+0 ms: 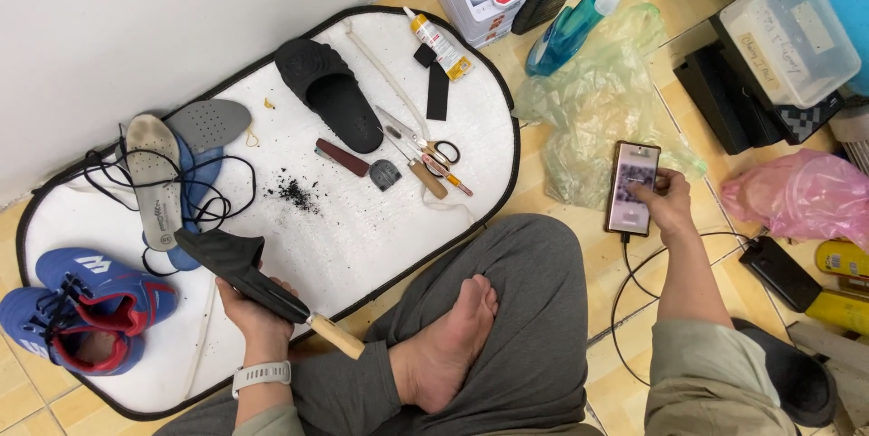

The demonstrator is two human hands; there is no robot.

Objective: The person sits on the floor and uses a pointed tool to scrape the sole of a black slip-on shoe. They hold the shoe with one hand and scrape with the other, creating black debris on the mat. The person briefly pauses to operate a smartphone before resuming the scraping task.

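At the near edge of the white mat (362, 237), the left hand (249, 305) is clenched around a black slide sandal (231, 268) together with a wooden-handled tool (333, 336), whose pale handle sticks out toward the person's bare foot (448, 336). A white wristwatch (261, 374) sits on that wrist. Out to the right, over the tiled floor, the right hand (668, 205) grasps a smartphone (632, 187) with its screen lit and a black cable (634, 291) trailing from its lower end. Just beside the left hand lie loose insoles (156, 173) tangled with black laces, and a pair of blue and red sports shoes (77, 309) rests at the mat's left corner. Farther up the mat lie a second black slide sandal (330, 92), a small pile of black shavings (294, 191), scissors (434, 151), a glue tube (437, 42) and a flat scraper (358, 162). Beyond the phone lie a crumpled greenish plastic bag (597, 101) and a pink bag (801, 196).
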